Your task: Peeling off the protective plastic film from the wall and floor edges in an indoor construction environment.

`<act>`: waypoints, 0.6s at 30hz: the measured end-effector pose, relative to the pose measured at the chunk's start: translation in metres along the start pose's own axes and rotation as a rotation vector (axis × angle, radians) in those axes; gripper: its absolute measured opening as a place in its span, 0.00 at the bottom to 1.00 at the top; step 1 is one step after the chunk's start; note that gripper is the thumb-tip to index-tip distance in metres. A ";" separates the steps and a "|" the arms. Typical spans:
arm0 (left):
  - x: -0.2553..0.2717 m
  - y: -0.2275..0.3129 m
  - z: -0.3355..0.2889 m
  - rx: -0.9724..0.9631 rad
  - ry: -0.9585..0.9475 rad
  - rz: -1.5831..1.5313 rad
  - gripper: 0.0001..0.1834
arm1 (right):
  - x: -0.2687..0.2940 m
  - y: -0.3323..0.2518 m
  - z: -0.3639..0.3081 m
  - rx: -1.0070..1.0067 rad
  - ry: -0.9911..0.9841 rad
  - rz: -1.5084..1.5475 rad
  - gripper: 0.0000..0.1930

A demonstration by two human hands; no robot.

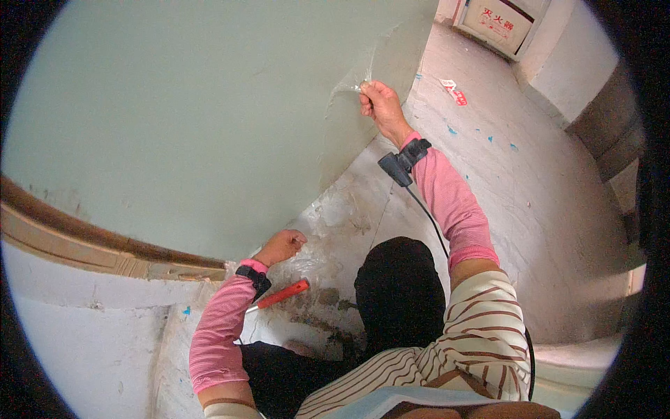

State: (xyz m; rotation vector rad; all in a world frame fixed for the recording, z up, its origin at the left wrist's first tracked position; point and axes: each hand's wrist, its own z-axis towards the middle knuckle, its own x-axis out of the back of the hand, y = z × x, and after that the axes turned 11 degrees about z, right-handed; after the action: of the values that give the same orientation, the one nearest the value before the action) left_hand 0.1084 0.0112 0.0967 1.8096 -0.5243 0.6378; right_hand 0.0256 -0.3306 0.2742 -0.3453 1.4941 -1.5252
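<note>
My right hand [381,109] is reached out far, its thumb and fingers pinching the edge of a thin clear plastic film [347,89]. The film is partly lifted and wrinkled, and its other end still clings to a pale green door [188,105]. My left hand [280,247] is low by the door's bottom edge, fingers loosely curled in, with nothing visible in them. Below it on the floor lies a tool with a red handle [283,294]; its metal end is partly behind my left forearm. Crumpled clear film [307,262] lies on the floor beside my left hand.
A wooden door frame [105,255] and white wall [77,328] stand at the left. Blue scraps [452,130] and a red-and-white paper piece [453,92] lie on the grey floor [502,202]. A white box [497,24] stands at the far right. A cable runs along my right arm.
</note>
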 end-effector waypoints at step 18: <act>0.109 0.189 0.142 0.004 0.220 -0.912 0.25 | 0.007 0.021 -0.005 0.053 -0.062 0.060 0.11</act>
State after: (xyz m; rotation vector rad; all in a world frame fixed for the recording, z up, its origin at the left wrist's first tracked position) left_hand 0.0960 -0.1875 0.2656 1.7206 0.4506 0.1869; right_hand 0.0272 -0.3286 0.2516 -0.3106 1.4012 -1.4909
